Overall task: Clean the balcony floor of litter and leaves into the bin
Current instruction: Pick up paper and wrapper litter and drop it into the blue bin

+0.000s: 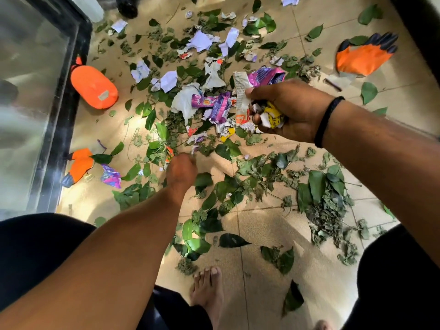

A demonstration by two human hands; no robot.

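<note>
Green leaves (314, 186), torn white paper scraps (201, 41) and purple wrappers (219, 107) lie scattered over the tan tiled balcony floor (273, 234). My right hand (290, 110) grips a bunch of litter (250, 101): a white and orange strip, a purple wrapper and a yellow wrapper. My left hand (181, 173) reaches down to the floor among leaves and small scraps; it is blurred, and whether it holds anything cannot be told. No bin is in view.
An orange glove (364, 58) lies at the upper right, another (78, 166) at the left beside a purple wrapper (110, 176). An orange object (94, 88) lies by the black-framed glass door (59, 110). My bare foot (208, 291) stands at the bottom centre.
</note>
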